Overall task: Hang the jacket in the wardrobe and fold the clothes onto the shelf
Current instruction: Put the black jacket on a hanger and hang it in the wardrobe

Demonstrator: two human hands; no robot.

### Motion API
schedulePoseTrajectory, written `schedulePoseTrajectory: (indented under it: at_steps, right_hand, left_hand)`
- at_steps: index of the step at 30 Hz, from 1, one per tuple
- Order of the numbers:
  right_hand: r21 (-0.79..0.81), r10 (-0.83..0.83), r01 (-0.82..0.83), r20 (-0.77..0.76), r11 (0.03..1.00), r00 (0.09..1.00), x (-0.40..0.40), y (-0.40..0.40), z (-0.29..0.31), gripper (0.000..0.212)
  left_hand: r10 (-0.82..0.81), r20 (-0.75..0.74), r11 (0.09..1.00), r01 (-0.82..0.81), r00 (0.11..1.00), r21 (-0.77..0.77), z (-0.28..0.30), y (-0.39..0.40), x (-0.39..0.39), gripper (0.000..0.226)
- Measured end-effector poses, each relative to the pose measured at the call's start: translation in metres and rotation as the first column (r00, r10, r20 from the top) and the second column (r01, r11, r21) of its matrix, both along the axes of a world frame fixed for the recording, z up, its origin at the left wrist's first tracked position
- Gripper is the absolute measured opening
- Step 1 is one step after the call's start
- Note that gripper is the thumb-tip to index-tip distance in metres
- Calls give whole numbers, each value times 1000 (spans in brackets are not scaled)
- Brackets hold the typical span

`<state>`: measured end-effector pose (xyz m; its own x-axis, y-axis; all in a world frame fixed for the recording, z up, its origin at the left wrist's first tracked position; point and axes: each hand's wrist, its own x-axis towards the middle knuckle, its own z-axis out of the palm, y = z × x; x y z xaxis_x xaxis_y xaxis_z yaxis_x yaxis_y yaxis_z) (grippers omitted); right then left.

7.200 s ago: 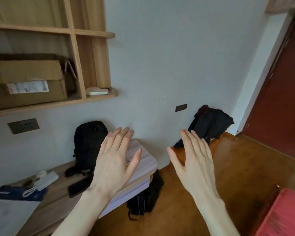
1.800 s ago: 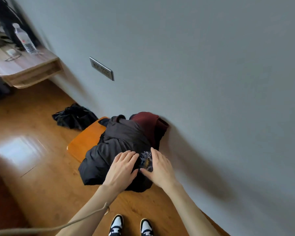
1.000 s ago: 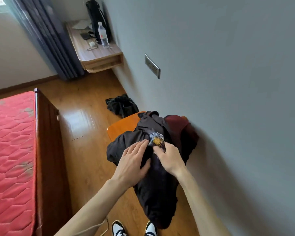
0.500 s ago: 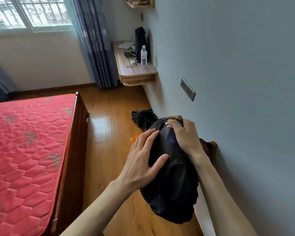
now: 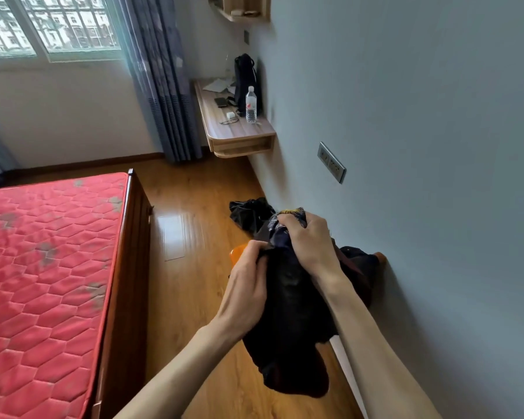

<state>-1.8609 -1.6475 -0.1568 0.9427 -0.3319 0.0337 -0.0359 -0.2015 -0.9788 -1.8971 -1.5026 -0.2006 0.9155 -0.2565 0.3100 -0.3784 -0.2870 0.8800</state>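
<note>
Black cloth: the dark, soft fabric jacket (image 5: 288, 303) hangs bunched between both hands, lifted clear of the orange wooden chair (image 5: 238, 255) that stands against the grey-blue wall (image 5: 406, 116).
Head view, right hand: the right hand (image 5: 309, 246) is clenched round the top of the jacket, where a patterned blue and yellow patch, perhaps a lining or label, shows between the fingers.
Head view, left hand: the left hand (image 5: 248, 285) pinches a fold of the jacket just below and beside the right hand, fingers curled into the cloth.
Where the jacket is: above the chair and close to the wall, its lower end dangling over the glossy wooden floor (image 5: 188, 225).
On the chair: a dark red and black heap of other clothes (image 5: 357, 264) lies on the seat, touching the wall, partly hidden behind the right forearm.
Beyond the chair: a crumpled black garment (image 5: 248, 213) lies on the floor, just past the chair along the wall.
Across from the chair: a bed with a red quilted mattress (image 5: 43, 267).
Far along the wall from the chair: a wall-mounted wooden shelf desk (image 5: 233, 131) carries a clear plastic water bottle (image 5: 251, 104) and a black backpack (image 5: 244, 77).
How it will handle: likely light, limp and shapeless; it sags wherever unsupported, and a smooth lining could slip through a loose grip.
Where to take hold: probably at the collar or shoulders, so it falls open for a hanger; the collar is not clearly visible in this bunch.
Wardrobe: not in view.
</note>
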Motion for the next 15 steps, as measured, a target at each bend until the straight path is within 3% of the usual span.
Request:
schedulePoseTrajectory:
  at_steps: [7,15]
  right_hand:
    - [89,104,-108,48,990,993,5,27,14,26]
    - [-43,373,-370,125,928,919,10,73,30,38]
  left_hand:
    - [92,11,973,-87,996,-215,31,25,16,22]
    - [331,13,901,-312,944,-302,53,101,29,23]
